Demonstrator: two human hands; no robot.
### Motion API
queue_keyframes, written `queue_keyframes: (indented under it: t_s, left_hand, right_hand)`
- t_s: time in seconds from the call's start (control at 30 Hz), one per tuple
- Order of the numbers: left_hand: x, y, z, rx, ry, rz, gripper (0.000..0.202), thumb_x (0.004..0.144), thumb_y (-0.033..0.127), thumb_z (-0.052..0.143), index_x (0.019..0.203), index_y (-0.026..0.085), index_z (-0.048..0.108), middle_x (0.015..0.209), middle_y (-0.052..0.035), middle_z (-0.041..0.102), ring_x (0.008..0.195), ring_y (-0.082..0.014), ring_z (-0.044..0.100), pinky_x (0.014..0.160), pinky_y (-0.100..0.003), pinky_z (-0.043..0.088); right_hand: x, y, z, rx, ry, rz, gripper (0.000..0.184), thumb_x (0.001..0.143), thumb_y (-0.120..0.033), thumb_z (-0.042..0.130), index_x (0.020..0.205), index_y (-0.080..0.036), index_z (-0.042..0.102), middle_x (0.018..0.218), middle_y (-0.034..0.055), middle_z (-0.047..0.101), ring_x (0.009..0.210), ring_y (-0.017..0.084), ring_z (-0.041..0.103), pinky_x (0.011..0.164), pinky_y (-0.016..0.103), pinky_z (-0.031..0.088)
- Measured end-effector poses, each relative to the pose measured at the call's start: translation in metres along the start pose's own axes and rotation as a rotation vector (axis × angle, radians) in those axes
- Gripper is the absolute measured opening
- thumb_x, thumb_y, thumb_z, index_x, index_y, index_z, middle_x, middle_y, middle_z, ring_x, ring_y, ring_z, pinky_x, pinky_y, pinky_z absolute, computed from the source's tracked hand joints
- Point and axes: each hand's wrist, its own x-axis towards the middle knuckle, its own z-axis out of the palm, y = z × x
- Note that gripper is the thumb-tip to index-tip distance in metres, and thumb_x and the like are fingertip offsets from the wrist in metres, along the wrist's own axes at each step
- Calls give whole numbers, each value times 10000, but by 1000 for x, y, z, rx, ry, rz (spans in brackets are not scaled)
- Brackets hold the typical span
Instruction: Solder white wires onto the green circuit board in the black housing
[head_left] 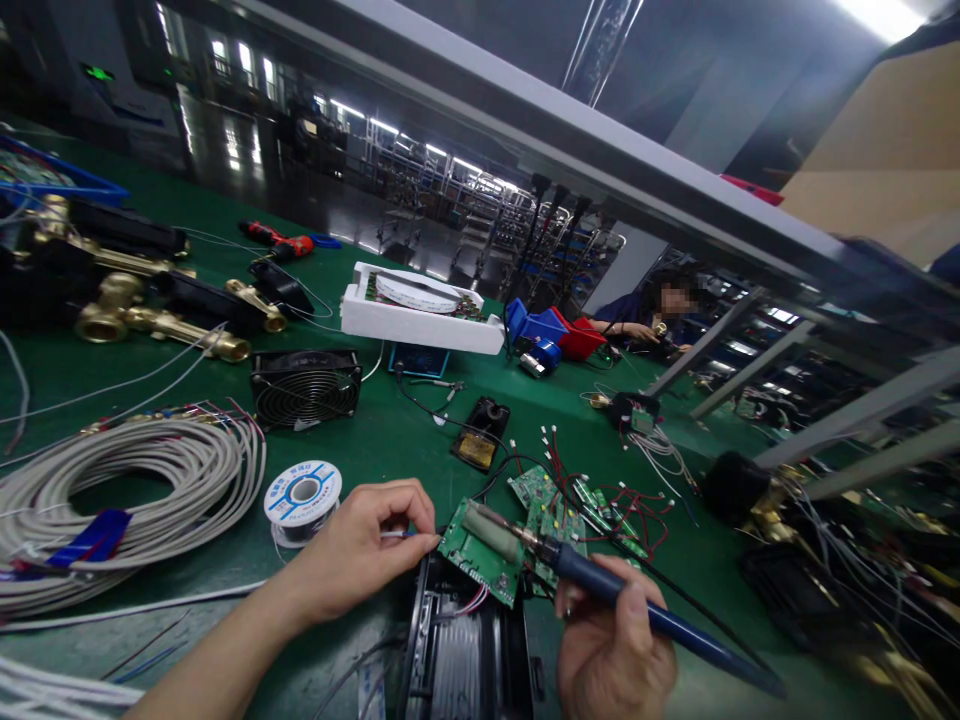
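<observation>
- The right hand (611, 655) is wrapped around the blue handle of a soldering iron (600, 583), whose long axis runs from about 4 o'clock at the handle up to 10 o'clock at the tip.
- The tip rests on the green circuit board (480, 553), which sits propped on a black housing (469, 650) at the near edge of the tabletop (390, 440).
- The left hand (360, 550) pinches a thin wire (396, 535) between thumb and forefinger, pointing it toward 3 o'clock at the board's left edge.
- The board lies between both hands; the left fingertips are just beside it, nearer than the right.
- A solder spool (303, 492) sits at 10 o'clock from the left hand, beside a grey cable coil (135, 500).
</observation>
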Motion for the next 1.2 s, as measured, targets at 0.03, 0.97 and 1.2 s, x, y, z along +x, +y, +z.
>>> queue_keyframes:
  t_s: [0.03,0.97,1.2]
  left_hand:
    - [0,0,0,4,-2,1,143,774,251,591,659,168,606,757,-21,607,689,-147,559,596,-241,389]
    - [5,-10,6,-40,79,52,181,851,301,599,719,182,632,799,-20,604,770,-166,562,710,-267,411]
    - [6,-16,13,-75,101,35,183,826,309,625,704,175,650,773,-18,602,759,-166,563,711,-267,417]
  right_hand:
    - [0,2,-1,-21,-59,-23,181,868,-387,672,899,-216,719,695,-16,694,521,118,646,466,198,529]
    - [-6,13,-13,-346,-436,-47,169,831,-254,671,997,-242,642,1076,76,686,906,193,694,806,301,552]
    - [9,-3,-14,-414,-730,-161,244,829,-131,603,1023,-273,644,1091,54,667,927,176,676,800,256,539]
